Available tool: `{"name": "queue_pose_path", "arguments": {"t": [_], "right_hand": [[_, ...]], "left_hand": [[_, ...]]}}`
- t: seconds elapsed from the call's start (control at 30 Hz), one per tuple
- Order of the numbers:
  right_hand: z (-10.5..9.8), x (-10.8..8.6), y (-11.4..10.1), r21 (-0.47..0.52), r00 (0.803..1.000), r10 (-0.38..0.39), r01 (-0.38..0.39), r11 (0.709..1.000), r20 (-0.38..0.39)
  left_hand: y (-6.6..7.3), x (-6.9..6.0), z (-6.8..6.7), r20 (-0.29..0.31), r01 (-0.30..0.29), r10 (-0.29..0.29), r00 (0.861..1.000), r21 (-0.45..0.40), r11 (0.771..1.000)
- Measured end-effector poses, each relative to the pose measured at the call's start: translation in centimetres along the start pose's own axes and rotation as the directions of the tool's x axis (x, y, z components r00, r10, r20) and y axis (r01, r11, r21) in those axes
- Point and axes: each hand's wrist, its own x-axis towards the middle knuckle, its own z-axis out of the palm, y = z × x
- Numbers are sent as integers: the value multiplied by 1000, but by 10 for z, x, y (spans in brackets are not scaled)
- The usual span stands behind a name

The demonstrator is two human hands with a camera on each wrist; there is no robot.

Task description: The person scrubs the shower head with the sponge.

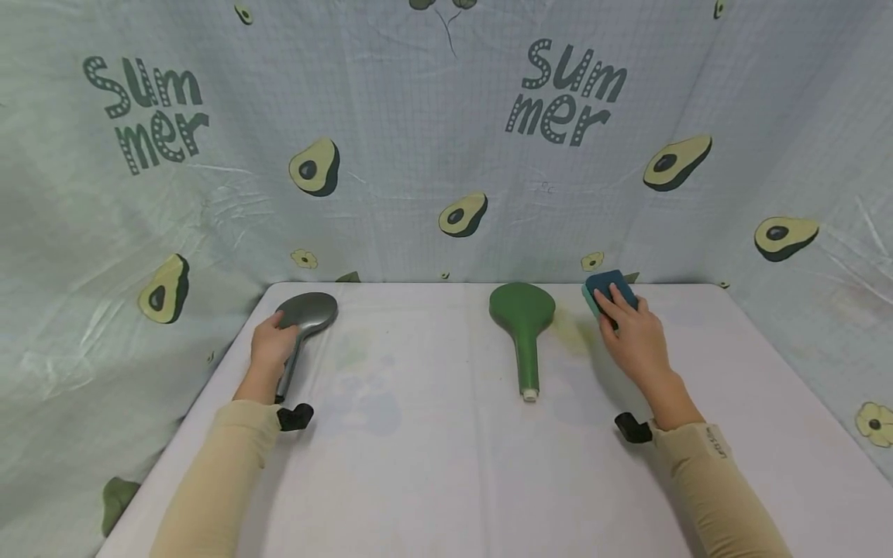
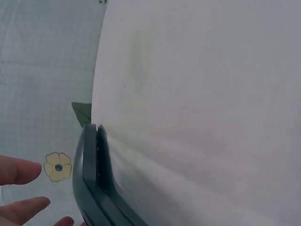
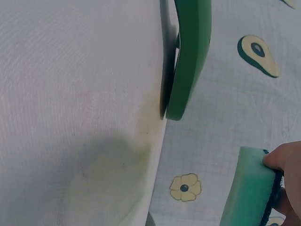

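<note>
The left hand's [image 1: 272, 345] grip is hanging empty, fingers apart, while the grey shower head [image 1: 314, 311] is lying just rightward, handle pointing toward the person; the right hand [image 1: 638, 349] is pinching the sponge [image 3: 247, 193] near the worktop's [image 1: 418, 465] far edge.

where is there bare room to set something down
The widest free patch of table lies between the gray shower head and green shower head, continuing between both sleeves. Another lies between the right hand and the table's right edge. Crowded: far left, with the left hand at the gray shower head; far edge, by sponge and green shower head.
</note>
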Motion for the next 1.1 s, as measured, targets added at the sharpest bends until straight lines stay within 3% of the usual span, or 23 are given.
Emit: {"name": "queue_pose_path", "arguments": {"t": [0.17,0.3,0.6,0.7,0.77,0.83,0.93,1.0,1.1], "right_hand": [[-4,0,4,-9,999,37,-37,999,13],[-5,-1,8,-17,998,62,-61,998,21],[-7,-2,13,-14,997,82,-82,997,-2],[-6,-3,14,-9,996,89,-89,996,-12],[-6,-4,14,-8,995,95,-95,995,-16],[-6,-4,14,-5,995,103,-103,995,-7],[-6,-4,15,-3,993,114,-114,993,22],[-5,-3,15,-3,992,120,-120,993,38],[-4,-5,17,-9,991,130,-129,992,34]], "left_hand": [[14,-6,15,-48,-76,80,996,77,994],[25,-10,30,-35,-123,124,992,40,992],[48,-23,79,116,-134,142,983,-70,988],[55,-28,98,177,-95,121,977,-152,984],[61,-31,110,243,-43,94,966,-207,977],[67,-35,122,325,43,48,945,-266,963],[75,-41,138,453,159,5,892,-322,933],[77,-44,149,532,213,8,847,-352,911],[78,-51,165,642,270,51,765,-392,880]]}}
